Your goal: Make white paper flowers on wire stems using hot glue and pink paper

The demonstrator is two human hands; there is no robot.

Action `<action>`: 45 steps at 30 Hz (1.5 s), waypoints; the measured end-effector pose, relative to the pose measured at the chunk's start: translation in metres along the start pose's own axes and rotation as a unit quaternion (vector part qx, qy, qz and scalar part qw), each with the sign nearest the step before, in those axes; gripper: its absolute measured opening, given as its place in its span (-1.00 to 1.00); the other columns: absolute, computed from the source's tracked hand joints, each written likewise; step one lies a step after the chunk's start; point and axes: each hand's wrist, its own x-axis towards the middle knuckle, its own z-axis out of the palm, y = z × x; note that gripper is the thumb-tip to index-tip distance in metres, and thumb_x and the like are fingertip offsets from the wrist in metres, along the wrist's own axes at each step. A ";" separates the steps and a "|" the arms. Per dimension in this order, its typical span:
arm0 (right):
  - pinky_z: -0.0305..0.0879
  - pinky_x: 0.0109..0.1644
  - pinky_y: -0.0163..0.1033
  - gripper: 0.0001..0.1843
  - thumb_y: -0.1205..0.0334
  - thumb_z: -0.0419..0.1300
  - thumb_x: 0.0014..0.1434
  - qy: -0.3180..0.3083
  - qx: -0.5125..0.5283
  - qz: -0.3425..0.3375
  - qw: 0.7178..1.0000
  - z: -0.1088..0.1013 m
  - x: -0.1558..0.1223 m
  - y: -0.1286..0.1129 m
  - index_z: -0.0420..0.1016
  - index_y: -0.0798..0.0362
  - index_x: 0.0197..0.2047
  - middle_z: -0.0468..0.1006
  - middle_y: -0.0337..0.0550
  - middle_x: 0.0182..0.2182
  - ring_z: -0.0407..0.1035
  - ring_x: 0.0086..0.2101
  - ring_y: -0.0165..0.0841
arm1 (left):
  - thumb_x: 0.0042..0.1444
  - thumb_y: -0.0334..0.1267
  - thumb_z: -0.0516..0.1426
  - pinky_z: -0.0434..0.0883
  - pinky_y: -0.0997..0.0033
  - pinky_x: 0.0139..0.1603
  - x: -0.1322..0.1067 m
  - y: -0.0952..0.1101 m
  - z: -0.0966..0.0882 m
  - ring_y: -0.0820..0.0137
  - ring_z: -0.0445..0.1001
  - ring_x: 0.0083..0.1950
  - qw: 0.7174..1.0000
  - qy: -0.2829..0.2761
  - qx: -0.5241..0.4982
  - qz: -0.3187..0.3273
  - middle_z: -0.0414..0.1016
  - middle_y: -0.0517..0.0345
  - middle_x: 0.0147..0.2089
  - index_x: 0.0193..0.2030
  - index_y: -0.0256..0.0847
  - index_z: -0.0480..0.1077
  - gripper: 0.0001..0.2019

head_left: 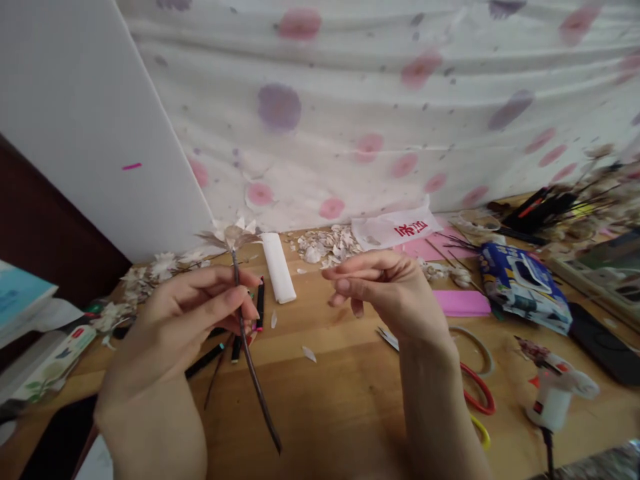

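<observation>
My left hand (193, 313) pinches a thin dark stem (253, 373) upright between thumb and fingers. At the stem's top sits a small pale flower made of shell-like petals (231, 237). My right hand (387, 290) hovers to the right of the flower, its fingers curled loosely and pointing left, with nothing that I can make out between them. Both hands are above a wooden table (325, 400).
A pile of pale shell pieces (327, 245) lies at the back, beside a white roll (279, 268). Finished flowers (150, 273) lie at left. A glue gun (555, 390), scissors with red handles (475, 387), pink sheets (460, 303) and a blue packet (523, 283) are at right.
</observation>
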 end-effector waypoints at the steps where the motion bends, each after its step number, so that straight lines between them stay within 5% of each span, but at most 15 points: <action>1: 0.36 -0.61 -0.41 -0.87 0.28 0.54 -0.04 0.013 -0.021 0.005 1.000 0.001 0.002 0.002 0.72 -0.03 -0.38 0.75 -0.15 -0.34 0.60 -0.50 -0.35 | -0.02 -0.45 0.35 0.49 0.64 -0.50 0.000 0.001 -0.004 0.49 0.56 -0.54 1.000 0.008 0.021 0.014 0.61 0.22 -0.55 -0.35 -0.29 0.63 -0.93; 3: 0.37 -0.61 -0.39 -0.81 0.17 0.56 -0.06 0.028 -0.070 0.008 0.997 0.004 0.008 0.009 0.70 0.03 -0.38 0.72 -0.16 -0.46 0.54 -0.59 -0.39 | 0.03 -0.47 0.31 0.51 0.64 -0.45 0.001 0.001 -0.014 0.49 0.58 -0.50 0.997 0.034 0.057 0.035 0.62 0.22 -0.52 -0.33 -0.30 0.63 -0.93; 5: 0.30 -0.65 -0.39 -0.70 -0.01 0.41 0.15 0.016 -0.165 0.009 0.986 0.009 0.016 0.021 0.69 0.07 -0.24 0.62 -0.23 -0.60 0.42 -0.68 -0.44 | 0.05 -0.50 0.29 0.52 0.64 -0.40 0.002 0.002 -0.024 0.49 0.59 -0.45 0.996 0.045 0.074 0.039 0.63 0.20 -0.49 -0.30 -0.32 0.62 -0.91; 8: 0.25 -0.58 -0.41 -0.59 0.05 0.01 0.47 -0.066 -0.390 0.045 0.917 0.017 0.031 0.051 0.61 0.09 0.00 0.46 -0.34 -0.69 0.34 -0.69 -0.48 | 0.05 -0.52 0.30 0.51 0.64 -0.39 0.003 0.001 -0.033 0.48 0.60 -0.43 0.996 0.029 0.077 0.040 0.65 0.19 -0.46 -0.27 -0.32 0.63 -0.89; 10: 0.31 -0.46 -0.37 -0.70 0.20 0.08 0.44 -0.115 -0.468 0.077 0.873 0.024 0.041 0.076 0.64 0.11 -0.11 0.45 -0.30 -0.67 0.40 -0.62 -0.46 | 0.07 -0.50 0.29 0.51 0.64 -0.40 0.001 0.002 -0.035 0.48 0.60 -0.45 0.995 0.028 0.086 0.048 0.65 0.20 -0.46 -0.27 -0.31 0.63 -0.90; 13: 0.44 -0.23 -0.24 -0.83 0.23 0.23 0.36 -0.149 -0.527 0.112 0.829 0.033 0.049 0.111 0.63 0.11 -0.10 0.62 -0.16 -0.42 0.53 -0.39 -0.35 | 0.09 -0.43 0.31 0.52 0.63 -0.41 -0.003 0.003 -0.037 0.46 0.59 -0.45 0.991 0.017 0.110 0.069 0.64 0.22 -0.47 -0.27 -0.28 0.64 -0.93; 16: 0.51 -0.01 -0.04 -0.71 0.13 0.26 0.37 -0.165 -0.577 0.150 0.786 0.040 0.050 0.135 0.52 0.09 0.07 0.60 -0.06 -0.05 0.53 -0.11 -0.25 | 0.08 -0.33 0.35 0.57 0.51 -0.38 -0.007 0.004 -0.041 0.35 0.60 -0.40 0.986 -0.003 0.148 0.079 0.66 0.20 -0.41 -0.22 -0.16 0.66 -0.89; 21: 0.52 0.03 0.03 -0.63 0.09 0.24 0.38 -0.176 -0.622 0.204 0.736 0.044 0.049 0.150 0.45 0.08 0.17 0.53 -0.02 0.08 0.51 -0.03 -0.20 | 0.09 -0.12 0.34 0.59 0.30 -0.42 -0.008 -0.002 -0.050 0.19 0.58 -0.39 0.983 -0.013 0.163 0.084 0.64 0.12 -0.39 -0.20 0.05 0.66 -0.87; 28: 0.51 0.04 0.02 -0.67 0.10 0.24 0.38 -0.237 -0.630 0.214 0.708 0.029 0.045 0.133 0.48 0.08 0.12 0.54 -0.04 0.06 0.51 -0.04 -0.21 | 0.10 -0.12 0.35 0.60 0.36 -0.41 -0.008 -0.002 -0.051 0.27 0.59 -0.39 0.985 -0.007 0.155 0.075 0.61 0.15 -0.40 -0.21 0.00 0.65 -0.87; 35: 0.48 0.09 0.07 -0.67 0.11 0.26 0.37 -0.247 -0.650 0.223 0.683 0.012 0.010 0.126 0.49 0.09 0.11 0.53 -0.03 0.09 0.49 0.02 -0.18 | 0.05 -0.16 0.36 0.57 0.29 -0.48 -0.008 -0.001 -0.046 0.21 0.58 -0.41 0.986 -0.030 0.139 0.086 0.63 0.09 -0.41 -0.22 -0.03 0.67 -0.86; 40: 0.50 0.06 0.04 -0.68 0.13 0.25 0.38 -0.231 -0.646 0.213 0.696 0.006 -0.007 0.132 0.49 0.09 0.11 0.54 -0.04 0.07 0.50 -0.01 -0.20 | 0.09 -0.26 0.33 0.53 0.47 -0.48 -0.008 -0.002 -0.043 0.34 0.59 -0.44 0.988 -0.064 0.114 0.083 0.63 0.13 -0.45 -0.22 -0.09 0.66 -0.89; 45: 0.50 0.07 0.05 -0.69 0.12 0.25 0.37 -0.184 -0.649 0.199 0.711 0.000 -0.015 0.134 0.49 0.10 0.11 0.54 -0.04 0.06 0.50 -0.01 -0.19 | 0.13 -0.24 0.31 0.54 0.45 -0.45 -0.010 -0.001 -0.043 0.30 0.60 -0.43 0.983 -0.099 0.114 0.100 0.64 0.09 -0.42 -0.20 -0.07 0.67 -0.89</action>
